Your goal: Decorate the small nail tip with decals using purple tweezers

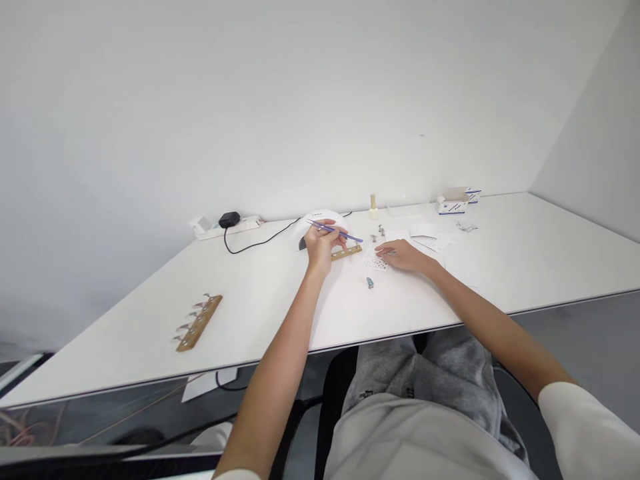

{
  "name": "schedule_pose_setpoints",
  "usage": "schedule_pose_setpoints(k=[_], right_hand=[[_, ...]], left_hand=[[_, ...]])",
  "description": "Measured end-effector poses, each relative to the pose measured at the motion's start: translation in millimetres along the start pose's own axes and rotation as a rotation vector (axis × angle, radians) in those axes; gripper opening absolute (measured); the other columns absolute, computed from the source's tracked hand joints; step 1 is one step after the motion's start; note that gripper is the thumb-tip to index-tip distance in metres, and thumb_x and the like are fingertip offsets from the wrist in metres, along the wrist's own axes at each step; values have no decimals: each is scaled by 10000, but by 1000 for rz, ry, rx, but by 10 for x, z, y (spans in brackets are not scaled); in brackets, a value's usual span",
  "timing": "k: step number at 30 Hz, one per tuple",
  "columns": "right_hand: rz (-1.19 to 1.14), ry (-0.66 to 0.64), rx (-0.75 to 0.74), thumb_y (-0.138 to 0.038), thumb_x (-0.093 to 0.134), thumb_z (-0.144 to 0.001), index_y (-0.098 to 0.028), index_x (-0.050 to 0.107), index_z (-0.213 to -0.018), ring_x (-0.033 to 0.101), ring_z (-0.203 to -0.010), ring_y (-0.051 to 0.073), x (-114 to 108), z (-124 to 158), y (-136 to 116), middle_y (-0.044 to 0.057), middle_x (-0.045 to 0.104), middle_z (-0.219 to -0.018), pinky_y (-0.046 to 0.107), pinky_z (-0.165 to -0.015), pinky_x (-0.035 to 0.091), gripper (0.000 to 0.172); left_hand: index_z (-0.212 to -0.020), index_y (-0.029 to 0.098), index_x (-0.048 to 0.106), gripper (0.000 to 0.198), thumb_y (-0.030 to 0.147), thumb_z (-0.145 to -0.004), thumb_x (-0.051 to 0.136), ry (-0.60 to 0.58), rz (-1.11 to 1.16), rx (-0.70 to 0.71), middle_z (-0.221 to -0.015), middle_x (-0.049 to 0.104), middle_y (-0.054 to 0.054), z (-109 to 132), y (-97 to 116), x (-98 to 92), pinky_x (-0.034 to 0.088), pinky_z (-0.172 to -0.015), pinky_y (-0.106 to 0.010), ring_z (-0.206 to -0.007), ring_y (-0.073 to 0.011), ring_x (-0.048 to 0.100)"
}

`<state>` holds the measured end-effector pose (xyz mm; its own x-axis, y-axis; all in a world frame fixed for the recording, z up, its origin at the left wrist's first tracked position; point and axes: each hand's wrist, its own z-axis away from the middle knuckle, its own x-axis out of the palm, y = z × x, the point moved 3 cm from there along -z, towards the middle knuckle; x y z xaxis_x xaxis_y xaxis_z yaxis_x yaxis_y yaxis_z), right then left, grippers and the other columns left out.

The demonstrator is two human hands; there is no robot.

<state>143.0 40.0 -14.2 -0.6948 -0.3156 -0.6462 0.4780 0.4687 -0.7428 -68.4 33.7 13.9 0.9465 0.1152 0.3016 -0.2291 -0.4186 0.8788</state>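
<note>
My left hand is closed around slim purple tweezers, held at a slant above the table. Just below it lies a short wooden nail-tip stand, partly covered by the fingers. A white dome-shaped nail lamp stands behind this hand. With its fingers stretched out, my right hand rests on the edge of a small sheet of nail stickers. Close to the sheet are a small blue-green piece and small silvery pieces, too small to make out.
A second wooden stand with several nail tips lies at the left. Along the wall are a power strip with a black adapter, a pale polish bottle and a small open box. White papers lie beyond my right hand.
</note>
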Motion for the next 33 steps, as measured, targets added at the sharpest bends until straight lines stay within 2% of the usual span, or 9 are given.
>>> schedule_pose_setpoints(k=[2, 6, 9, 11, 14, 17, 25, 29, 33], right_hand=[[42, 69, 2, -98, 522, -819, -165, 686, -1098, 642, -1032, 207, -54, -13, 20, 94, 716, -1046, 354, -950, 462, 331], [168, 349, 2, -91, 460, -828, -173, 703, -1019, 627, -1028, 203, -310, -38, 115, 72, 721, -1013, 370, -985, 417, 319], [150, 521, 100, -101, 420, -829, -166, 706, -951, 646, -942, 191, -554, -15, 265, 69, 726, -930, 344, -922, 449, 318], [148, 559, 197, -121, 428, -820, -160, 703, -944, 648, -911, 199, -672, 8, 390, 78, 722, -913, 346, -894, 458, 304], [154, 545, 281, -145, 455, -809, -157, 699, -957, 637, -944, 216, -719, 19, 554, 107, 705, -967, 345, -885, 458, 285], [194, 483, 300, -182, 463, -824, -151, 670, -1043, 616, -972, 230, -614, -14, 637, 130, 677, -1027, 358, -892, 449, 302], [406, 306, 366, -407, 569, -828, -156, 509, -1275, 418, -1228, 327, -362, -48, 546, 161, 540, -1254, 459, -1011, 311, 516], [430, 281, 386, -348, 603, -814, -190, 530, -1246, 419, -1223, 319, -421, -26, 582, 139, 524, -1253, 469, -1012, 304, 466], [364, 328, 396, -205, 617, -782, -215, 569, -1212, 508, -1146, 258, -521, -10, 673, 114, 532, -1192, 397, -964, 397, 433]], left_hand=[[-878, 171, 478, 278, 163, -635, 611, 12, 4, 3, -692, 656, -32, -18, 2, -27, 472, -442, -264, -491, -137, 573], [-864, 167, 483, 274, 163, -622, 611, 37, 5, -10, -671, 650, -30, -11, 23, -25, 468, -434, -263, -476, -135, 565], [-853, 165, 487, 275, 152, -604, 604, 60, 1, -24, -668, 656, -31, 7, 34, -17, 459, -424, -254, -462, -130, 559], [-855, 163, 491, 284, 147, -594, 603, 66, -7, -35, -679, 663, -40, 8, 29, -28, 454, -415, -254, -462, -136, 562], [-853, 162, 495, 289, 148, -584, 602, 76, -6, -34, -668, 661, -42, -8, 19, -70, 455, -410, -258, -462, -140, 561], [-853, 168, 497, 284, 153, -589, 599, 92, -9, -17, -661, 659, -30, -19, 22, -103, 467, -427, -255, -465, -130, 559], [-841, 163, 500, 278, 157, -589, 615, 80, -18, -49, -648, 653, -35, 13, 61, -33, 458, -413, -260, -458, -136, 552], [-843, 164, 502, 269, 158, -597, 612, 85, -19, -29, -650, 652, -33, 27, 101, -21, 462, -418, -263, -461, -134, 550], [-847, 162, 495, 268, 162, -606, 613, 97, -14, -21, -649, 646, -32, 22, 113, -25, 462, -419, -262, -462, -135, 555]])
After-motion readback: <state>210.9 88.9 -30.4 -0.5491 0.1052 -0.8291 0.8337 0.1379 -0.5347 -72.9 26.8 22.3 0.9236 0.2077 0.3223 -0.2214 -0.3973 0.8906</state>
